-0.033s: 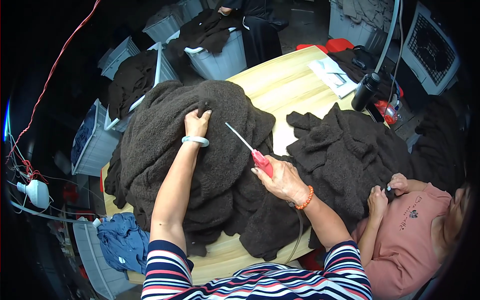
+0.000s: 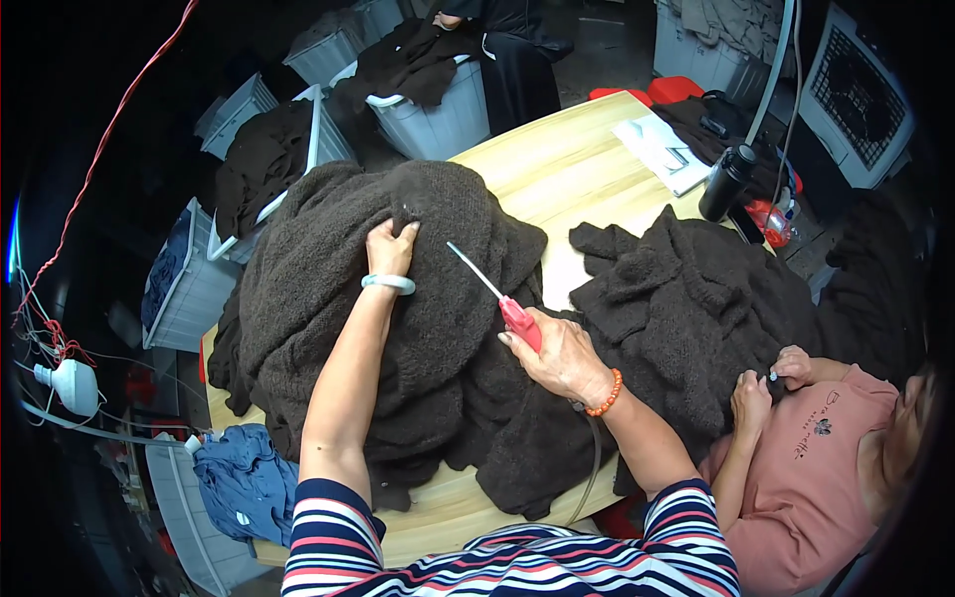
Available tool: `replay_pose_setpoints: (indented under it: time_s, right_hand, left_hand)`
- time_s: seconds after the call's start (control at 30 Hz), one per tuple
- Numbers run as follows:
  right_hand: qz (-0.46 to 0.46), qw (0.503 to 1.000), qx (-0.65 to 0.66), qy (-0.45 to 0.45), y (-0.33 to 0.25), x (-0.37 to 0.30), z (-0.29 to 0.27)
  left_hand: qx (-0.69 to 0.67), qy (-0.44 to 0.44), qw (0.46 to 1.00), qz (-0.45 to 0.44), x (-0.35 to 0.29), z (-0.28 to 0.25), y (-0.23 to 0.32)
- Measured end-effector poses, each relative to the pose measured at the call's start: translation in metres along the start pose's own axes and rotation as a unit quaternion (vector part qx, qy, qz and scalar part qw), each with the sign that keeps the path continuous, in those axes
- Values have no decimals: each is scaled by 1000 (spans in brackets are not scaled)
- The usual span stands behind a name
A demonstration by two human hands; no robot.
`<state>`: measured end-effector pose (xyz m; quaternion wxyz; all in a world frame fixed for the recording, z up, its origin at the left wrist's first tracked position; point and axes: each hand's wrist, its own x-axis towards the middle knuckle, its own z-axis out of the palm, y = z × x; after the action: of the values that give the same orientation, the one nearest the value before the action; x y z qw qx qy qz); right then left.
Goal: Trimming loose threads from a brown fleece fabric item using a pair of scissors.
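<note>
Pinches a small raised fold of the dark brown knit garment (image 2: 438, 318) in the left grip (image 2: 391, 247), closed thumb-to-fingers high on the heap. Wraps the right grip (image 2: 564, 356) around a pink-handled tool (image 2: 519, 321), perhaps an air tool, judging by the hose (image 2: 596, 468) below the wrist. Aims its slender rod forward and leftward over the garment, short of the left fingers; cannot tell whether touching cloth.

Looks, as a judgement, like working on one spot, with cloth presented and tool ready. Calls next for a steady pinch and a careful approach of the rod to the fold, clear of the fingertips.

Find the garment heaped over the left half of the tabletop (image 2: 527, 179), spilling toward the near edge. Toward the right edge, see a second heap of brown knits (image 2: 686, 289), with a co-worker's hands (image 2: 753, 402) beside it. By the far right corner, note white papers (image 2: 652, 144) and a black bottle (image 2: 729, 184).

For writing, see lettering and a small dark motif on the co-worker's pink shirt (image 2: 811, 468); leave the words uncopied. Can make out no brand or label on garment or tool, nor read anything on papers or bottle.
</note>
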<state>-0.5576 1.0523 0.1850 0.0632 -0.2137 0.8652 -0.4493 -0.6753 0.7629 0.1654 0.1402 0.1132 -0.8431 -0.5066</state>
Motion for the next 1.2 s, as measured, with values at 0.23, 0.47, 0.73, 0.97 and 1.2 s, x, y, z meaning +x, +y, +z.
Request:
replay_pose_setpoints:
  time_s: [0.23, 0.47, 0.73, 0.97, 1.2]
  right_hand:
    - [24, 998, -53, -27, -5, 17, -9]
    - [24, 997, -53, -55, -5, 21, -9]
    - [52, 993, -66, -84, 3, 19, -9]
    - [12, 995, -51, -82, 17, 10, -10]
    - [0, 998, -41, -56, 23, 9, -7]
  left_hand:
    - [94, -73, 992, 33, -30, 4, 2]
    - [65, -92, 974, 198, -34, -6, -23]
    - [84, -143, 972, 165, -37, -14, -24]
    - [-179, -38, 983, -26, -47, -11, -7]
    - [166, 54, 981, 91, -20, -1, -3]
